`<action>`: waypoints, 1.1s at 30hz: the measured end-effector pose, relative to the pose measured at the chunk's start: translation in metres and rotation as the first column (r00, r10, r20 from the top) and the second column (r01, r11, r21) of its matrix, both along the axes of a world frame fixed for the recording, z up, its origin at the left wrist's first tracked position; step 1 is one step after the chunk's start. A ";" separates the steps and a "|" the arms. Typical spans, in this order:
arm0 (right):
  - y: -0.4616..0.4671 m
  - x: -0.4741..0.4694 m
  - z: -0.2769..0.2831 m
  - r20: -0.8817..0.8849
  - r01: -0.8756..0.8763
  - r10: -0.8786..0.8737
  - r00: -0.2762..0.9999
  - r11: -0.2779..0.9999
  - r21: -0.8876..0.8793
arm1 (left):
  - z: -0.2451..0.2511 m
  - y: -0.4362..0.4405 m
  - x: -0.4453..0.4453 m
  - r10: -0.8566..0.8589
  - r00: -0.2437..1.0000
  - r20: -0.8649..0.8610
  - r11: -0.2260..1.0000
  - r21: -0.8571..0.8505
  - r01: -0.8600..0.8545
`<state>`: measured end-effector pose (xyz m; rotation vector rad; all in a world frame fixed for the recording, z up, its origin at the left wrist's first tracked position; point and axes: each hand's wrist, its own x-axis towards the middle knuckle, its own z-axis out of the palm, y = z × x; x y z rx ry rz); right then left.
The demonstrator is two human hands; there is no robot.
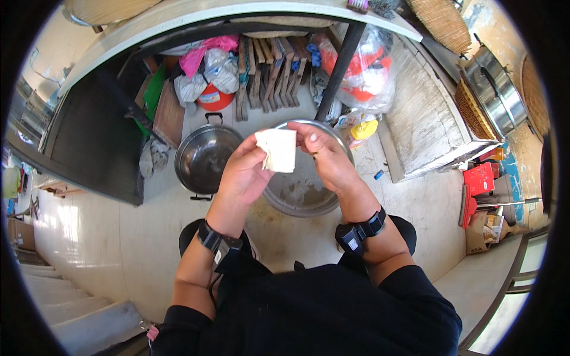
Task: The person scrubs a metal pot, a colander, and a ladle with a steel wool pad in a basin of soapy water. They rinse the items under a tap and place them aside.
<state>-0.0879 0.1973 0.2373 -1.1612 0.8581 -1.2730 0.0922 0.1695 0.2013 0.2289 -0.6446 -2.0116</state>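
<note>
A cream-coloured, flat squarish piece (281,150), perhaps dough or folded sheet, is pinched between the thumb and fingers of my left hand (249,167). Its left edge looks ruffled. My right hand (323,155) is at the right of the piece, index finger stretched to its upper right corner and thumb raised; whether it grips the piece is unclear. Below both hands a wide metal basin (307,200) stands on the floor, its bottom wet with some liquid. To its left is a two-handled steel pot (207,155), with no contents visible.
A table with black legs (340,71) stands ahead, folded wooden stools (271,75) and a red bucket (214,98) beneath. Plastic-wrapped red items (363,66) and a yellow container (364,129) lie right of the leg. Stairs (89,316) are at lower left.
</note>
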 end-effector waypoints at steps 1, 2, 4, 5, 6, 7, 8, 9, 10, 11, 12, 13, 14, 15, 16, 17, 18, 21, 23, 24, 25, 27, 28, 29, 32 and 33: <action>0.004 0.000 -0.004 0.025 -0.039 0.039 0.999 0.999 0.008 | 0.004 0.002 -0.002 -0.001 1.000 0.005 1.000 0.000 0.001; 0.005 -0.003 -0.003 0.052 -0.079 0.078 0.996 0.997 0.012 | 0.009 0.004 -0.004 0.000 1.000 0.011 1.000 -0.003 0.000; 0.008 -0.007 0.002 0.127 -0.151 0.147 0.981 0.988 0.021 | 0.018 0.010 -0.007 0.033 0.997 0.063 0.999 0.003 -0.033; 0.011 -0.007 0.005 0.111 -0.087 0.081 0.991 0.995 0.047 | 0.024 0.012 -0.008 0.019 0.996 0.085 1.000 0.011 -0.020; 0.014 -0.007 0.009 0.112 -0.052 0.048 0.993 0.998 0.030 | 0.031 0.014 -0.009 0.038 0.988 0.146 0.999 -0.014 -0.036; 0.018 -0.006 0.014 0.071 0.011 -0.016 0.997 0.998 0.069 | 0.039 0.017 -0.011 0.057 0.963 0.265 0.998 0.006 -0.061; 0.024 -0.005 0.020 0.111 0.018 -0.019 0.994 1.000 0.007 | 0.048 0.019 -0.013 0.173 0.907 0.384 0.985 -0.045 -0.169; 0.030 -0.003 0.028 0.122 0.079 -0.078 0.990 0.997 -0.003 | 0.059 0.017 -0.012 0.303 0.860 0.411 0.952 -0.089 -0.293; 0.040 -0.002 0.036 0.095 0.089 -0.081 0.992 0.992 -0.087 | 0.071 0.017 -0.008 0.427 0.833 0.351 0.904 -0.144 -0.402; 0.049 0.003 0.043 0.032 0.128 -0.125 0.992 0.981 -0.145 | 0.084 0.013 -0.001 0.510 0.828 0.234 0.858 -0.203 -0.471; 0.057 0.006 0.053 -0.143 0.055 -0.107 0.984 0.943 -0.328 | 0.096 0.012 0.004 0.594 0.791 0.148 0.791 -0.285 -0.541; 0.062 0.009 0.061 -0.312 -0.056 -0.110 0.944 0.876 -0.478 | 0.106 0.011 0.008 0.634 0.773 0.017 0.723 -0.367 -0.585; 0.063 0.015 0.068 -0.414 -0.161 -0.120 0.902 0.797 -0.582 | 0.115 0.011 0.008 0.641 0.768 0.001 0.733 -0.297 -0.612; 0.063 0.022 0.072 -0.508 -0.270 -0.146 0.849 0.706 -0.654 | 0.122 0.010 0.007 0.631 0.772 -0.083 0.731 -0.271 -0.626; 0.069 0.032 0.074 -0.508 -0.273 -0.173 0.844 0.675 -0.685 | 0.126 0.011 0.005 0.620 0.781 -0.076 0.738 -0.283 -0.613; 0.071 0.038 0.076 -0.489 -0.276 -0.175 0.855 0.644 -0.713 | 0.128 0.012 0.002 0.608 0.791 -0.073 0.744 -0.294 -0.600; 0.071 0.043 0.078 -0.494 -0.305 -0.142 0.858 0.632 -0.713 | 0.129 0.013 -0.001 0.596 0.800 -0.071 0.751 -0.303 -0.586; 0.071 0.053 0.076 -0.508 -0.359 -0.079 0.858 0.613 -0.703 | 0.125 0.015 -0.005 0.544 0.839 -0.013 0.812 -0.244 -0.530; 0.070 0.058 0.072 -0.514 -0.380 -0.050 0.857 0.612 -0.694 | 0.122 0.007 -0.005 0.596 0.801 0.060 0.793 -0.202 -0.575; 0.070 0.060 0.070 -0.515 -0.388 -0.035 0.856 0.614 -0.687 | 0.120 0.004 -0.005 0.621 0.777 0.105 0.777 -0.212 -0.593; 0.070 0.062 0.068 -0.516 -0.391 -0.029 0.856 0.616 -0.684 | 0.117 0.001 -0.005 0.644 0.751 0.149 0.762 -0.223 -0.609; 0.072 0.064 0.065 -0.541 -0.418 -0.020 0.841 0.612 -0.672 | 0.114 -0.004 -0.005 0.653 0.739 0.169 0.755 -0.227 -0.615; 0.072 0.064 0.064 -0.551 -0.429 -0.023 0.834 0.600 -0.675 | 0.113 -0.005 -0.004 0.658 0.731 0.179 0.751 -0.229 -0.620; 0.072 0.064 0.063 -0.559 -0.435 -0.023 0.829 0.602 -0.670 | 0.113 -0.006 -0.004 0.658 0.731 0.183 0.751 -0.225 -0.620; 0.073 0.061 0.062 -0.580 -0.454 -0.034 0.814 0.585 -0.672 | 0.112 -0.008 -0.004 0.651 0.735 0.190 0.758 -0.199 -0.621; 0.073 0.060 0.062 -0.589 -0.461 -0.036 0.807 0.584 -0.668 | 0.112 -0.009 -0.004 0.645 0.740 0.190 0.764 -0.180 -0.619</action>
